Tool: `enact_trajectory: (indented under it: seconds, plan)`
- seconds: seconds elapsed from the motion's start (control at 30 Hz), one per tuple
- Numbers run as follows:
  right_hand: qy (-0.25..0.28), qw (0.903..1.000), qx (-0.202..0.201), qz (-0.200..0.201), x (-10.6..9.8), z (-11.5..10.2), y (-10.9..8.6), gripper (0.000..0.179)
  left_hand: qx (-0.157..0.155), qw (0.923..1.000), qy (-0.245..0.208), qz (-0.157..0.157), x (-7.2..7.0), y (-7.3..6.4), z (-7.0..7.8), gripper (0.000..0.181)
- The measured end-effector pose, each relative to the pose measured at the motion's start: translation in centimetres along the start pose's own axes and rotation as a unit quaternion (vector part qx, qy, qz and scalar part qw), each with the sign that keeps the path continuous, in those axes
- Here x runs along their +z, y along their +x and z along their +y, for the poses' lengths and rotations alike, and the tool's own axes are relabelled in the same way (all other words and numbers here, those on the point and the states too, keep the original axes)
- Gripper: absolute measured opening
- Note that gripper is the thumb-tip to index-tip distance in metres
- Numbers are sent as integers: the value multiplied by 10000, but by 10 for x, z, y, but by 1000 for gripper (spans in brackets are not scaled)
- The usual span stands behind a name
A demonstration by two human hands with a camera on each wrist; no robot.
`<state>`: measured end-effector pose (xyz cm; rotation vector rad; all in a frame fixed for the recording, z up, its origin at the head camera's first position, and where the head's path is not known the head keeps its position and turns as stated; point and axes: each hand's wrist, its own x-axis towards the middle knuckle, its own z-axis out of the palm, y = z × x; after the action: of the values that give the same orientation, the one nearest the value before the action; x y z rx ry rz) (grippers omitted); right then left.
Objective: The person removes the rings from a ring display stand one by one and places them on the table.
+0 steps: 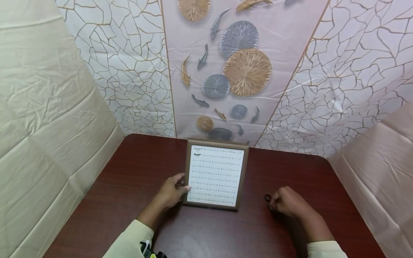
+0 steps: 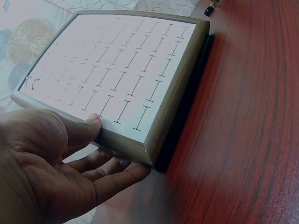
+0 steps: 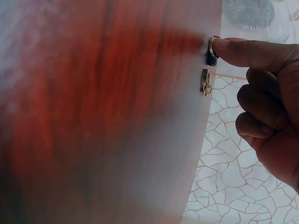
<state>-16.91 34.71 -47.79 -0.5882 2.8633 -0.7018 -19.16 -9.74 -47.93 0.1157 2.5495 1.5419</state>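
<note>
A wooden-framed board (image 1: 214, 175) leans back on the table, its white face printed with rows of short dark line marks. My left hand (image 1: 172, 191) grips its left edge, thumb on the face and fingers behind, as the left wrist view shows. Two small dark curved pieces (image 1: 197, 154) sit at the board's upper left. Low over the table at the right, my right hand (image 1: 288, 202) has its fingers curled. In the right wrist view its fingertips pinch a small ring (image 3: 212, 49). A second small gold-toned ring (image 3: 204, 83) stands close beside it, apart from the fingers.
The dark red wooden table (image 1: 138, 157) has rounded back corners. Patterned cloth (image 1: 238, 71) hangs behind it, with pale cloth (image 1: 42, 143) along both sides. A dark watch-like band (image 1: 150, 251) is on my left wrist.
</note>
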Motion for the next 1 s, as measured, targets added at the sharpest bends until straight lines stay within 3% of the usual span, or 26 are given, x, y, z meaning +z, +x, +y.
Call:
enact_trajectory:
  seconds: [0.73,1.0]
  plan:
    - [-293,9995,86,78,0,0,7,20,-166,9994,-292,-40,0,1,0,60]
    - [-372,9964,-289,702,-7,-12,12,28,-112,9995,-286,-47,0,0,0,62]
